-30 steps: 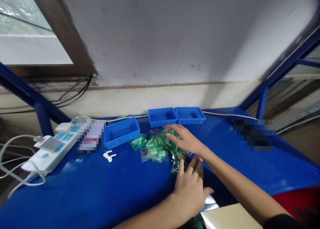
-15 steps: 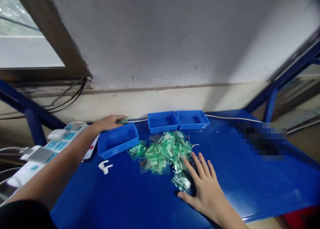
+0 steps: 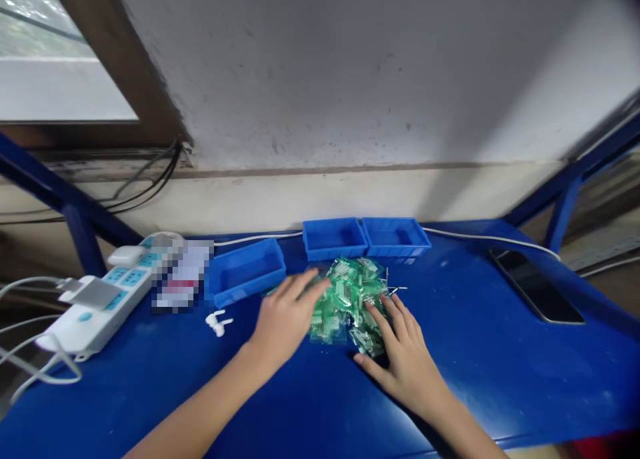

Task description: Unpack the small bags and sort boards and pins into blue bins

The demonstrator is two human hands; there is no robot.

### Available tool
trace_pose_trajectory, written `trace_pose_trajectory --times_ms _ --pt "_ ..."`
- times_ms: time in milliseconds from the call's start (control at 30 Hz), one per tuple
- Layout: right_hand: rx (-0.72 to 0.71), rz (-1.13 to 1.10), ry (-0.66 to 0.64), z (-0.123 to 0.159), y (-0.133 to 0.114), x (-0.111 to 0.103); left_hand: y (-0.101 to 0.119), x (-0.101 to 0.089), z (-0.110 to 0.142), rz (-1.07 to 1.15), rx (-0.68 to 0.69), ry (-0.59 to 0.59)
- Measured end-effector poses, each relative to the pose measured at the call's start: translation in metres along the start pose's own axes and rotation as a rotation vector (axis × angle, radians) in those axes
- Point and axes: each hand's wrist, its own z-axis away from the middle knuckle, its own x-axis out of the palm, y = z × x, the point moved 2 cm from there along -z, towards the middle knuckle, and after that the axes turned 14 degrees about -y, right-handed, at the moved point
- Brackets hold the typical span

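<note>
A heap of small clear-and-green plastic packets (image 3: 345,292) with slim pale and metal pieces inside lies mid-table. Over its left side reaches my left hand (image 3: 287,315), fingers stretched out and hiding some packets; nothing shows in its grasp. My right hand (image 3: 407,362) lies at the heap's right front edge, fingers spread, fingertips at the nearest packets. A few loose thin metal pins (image 3: 397,288) stick out at the heap's right. Behind are three blue bins: a tilted left bin (image 3: 245,272), a middle bin (image 3: 335,252) and a right bin (image 3: 397,250).
White earbuds (image 3: 218,323) lie left of my left hand. Farther left is a white power strip (image 3: 100,325) with plugs and cables, beside a partly blurred flat item (image 3: 183,279). A black phone (image 3: 537,285) lies at right. A white cable (image 3: 490,237) runs along the wall.
My left hand has come from behind the left bin, where something small and greenish was at its fingers, to the heap's left side. My right hand stays spread by the heap. The view has shifted slightly.
</note>
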Motion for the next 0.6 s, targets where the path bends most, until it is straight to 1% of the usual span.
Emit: trace_pose_trajectory --times_ms 33,67,100,133,200,233,300,333,367,400,433,467,533,600 --pt "-0.001 0.003 0.009 0.000 -0.001 0.001 0.011 0.011 0.001 -0.013 0.008 -0.093" --pt "-0.002 0.007 0.016 0.001 -0.001 0.001 0.017 0.017 0.002 -0.015 0.010 -0.152" --pt "-0.005 0.007 0.021 0.003 -0.002 0.001 0.019 0.019 0.003 -0.009 0.018 -0.179" --pt "-0.008 0.002 0.023 0.004 -0.002 0.000 0.017 0.016 0.004 0.003 0.024 -0.177" --pt "-0.010 -0.025 0.029 0.005 -0.002 -0.004 0.005 0.002 0.010 0.021 0.005 -0.098" --pt "-0.009 -0.046 0.043 0.003 -0.001 -0.008 -0.005 -0.006 0.015 0.014 -0.037 -0.045" --pt "-0.017 -0.090 0.101 -0.008 -0.001 -0.019 -0.031 -0.021 0.027 -0.052 -0.193 0.055" --pt "-0.030 -0.104 0.145 -0.018 0.000 -0.026 -0.046 -0.025 0.032 -0.103 -0.273 0.052" --pt "-0.047 -0.110 0.186 -0.031 0.001 -0.032 -0.060 -0.027 0.036 -0.149 -0.336 0.008" --pt "-0.064 -0.106 0.228 -0.046 0.001 -0.038 -0.073 -0.026 0.037 -0.170 -0.368 -0.072" --pt "-0.071 -0.083 0.250 -0.064 0.002 -0.042 -0.084 -0.025 0.035 -0.167 -0.374 -0.158" --pt "-0.059 -0.054 0.241 -0.082 0.003 -0.045 -0.094 -0.023 0.031 -0.156 -0.366 -0.204" --pt "-0.031 0.011 0.205 -0.117 0.006 -0.047 -0.107 -0.021 0.017 -0.139 -0.332 -0.209" --pt "0.048 0.051 0.183 -0.145 0.013 -0.047 -0.113 -0.017 -0.002 -0.128 -0.270 -0.211"
